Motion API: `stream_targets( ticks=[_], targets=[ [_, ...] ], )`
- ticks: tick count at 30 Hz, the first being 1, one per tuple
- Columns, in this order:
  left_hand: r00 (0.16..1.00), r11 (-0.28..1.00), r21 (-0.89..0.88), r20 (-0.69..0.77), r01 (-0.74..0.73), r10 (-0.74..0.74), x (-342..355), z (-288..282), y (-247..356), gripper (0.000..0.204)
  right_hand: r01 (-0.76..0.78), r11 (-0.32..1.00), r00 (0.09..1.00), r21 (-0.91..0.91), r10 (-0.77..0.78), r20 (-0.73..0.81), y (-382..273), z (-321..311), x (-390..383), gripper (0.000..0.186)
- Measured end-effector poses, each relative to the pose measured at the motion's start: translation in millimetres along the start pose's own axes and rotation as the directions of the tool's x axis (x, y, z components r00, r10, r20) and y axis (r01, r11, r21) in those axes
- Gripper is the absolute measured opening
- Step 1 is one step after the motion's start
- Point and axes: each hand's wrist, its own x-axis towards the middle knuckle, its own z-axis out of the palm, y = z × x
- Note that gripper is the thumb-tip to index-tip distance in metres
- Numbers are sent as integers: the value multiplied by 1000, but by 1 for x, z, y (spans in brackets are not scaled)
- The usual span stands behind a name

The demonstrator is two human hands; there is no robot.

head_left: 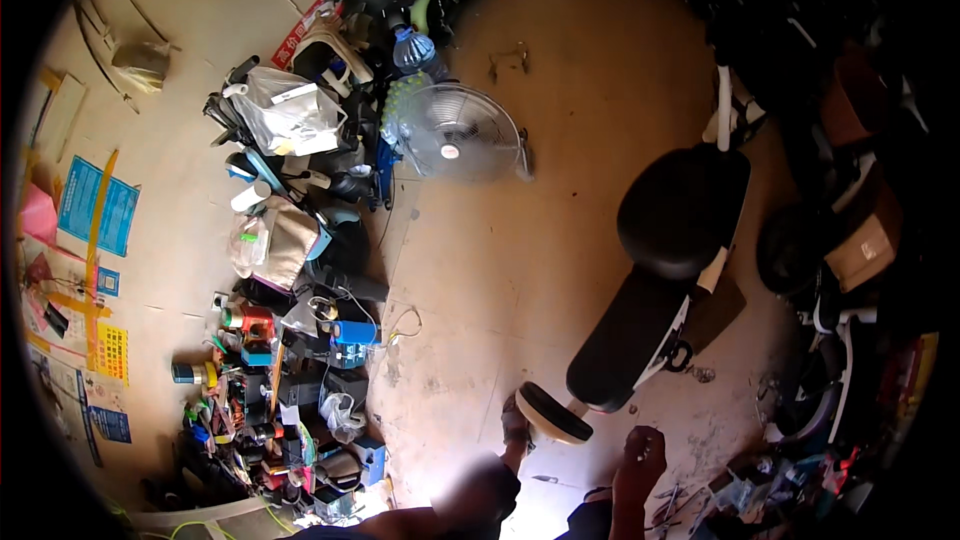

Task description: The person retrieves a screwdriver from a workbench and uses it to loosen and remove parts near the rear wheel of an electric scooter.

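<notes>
An electric scooter stands on the floor to the right of centre, with a round black front seat (680,210) and a long black rear seat (630,345). Behind the long seat, at the scooter's near end, is a black pad with a cream edge (552,414), probably its backrest. My left hand (514,422) grips this pad's left end; its fingers are partly hidden. To the right of the pad, above the floor, my right hand (645,452) is closed with its fingers curled. What it holds, if anything, is too small to make out.
A standing fan (460,135) is ahead on the left. Piled tools and boxes (290,390) line the left wall, with a white plastic bag (290,110) farther up. Parts and scooters crowd the right side, including a cardboard box (865,250). Small tools (675,510) lie near my right arm.
</notes>
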Motion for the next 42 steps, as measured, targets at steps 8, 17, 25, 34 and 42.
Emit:
stream_targets(
  ticks=[8,17,25,34,42],
  targets=[
    [973,949,-222,-4,223,-230,53,-78,-63,75,-138,933,926,331,3,378,-151,42,89,24],
    [894,926,-295,-308,235,-325,187,-305,-113,80,180,959,793,219,-273,545,-235,165,206,60],
    [795,937,-348,-575,-25,-193,481,-562,-156,69,230,972,827,40,-217,519,-298,384,308,75],
    [551,852,-359,-828,-381,-103,763,-826,-221,64,351,936,829,-27,-297,474,-413,671,485,88],
    [746,838,-443,-663,-319,-67,802,-844,-226,87,309,933,836,-186,-173,521,-422,763,516,100]
  ],
)
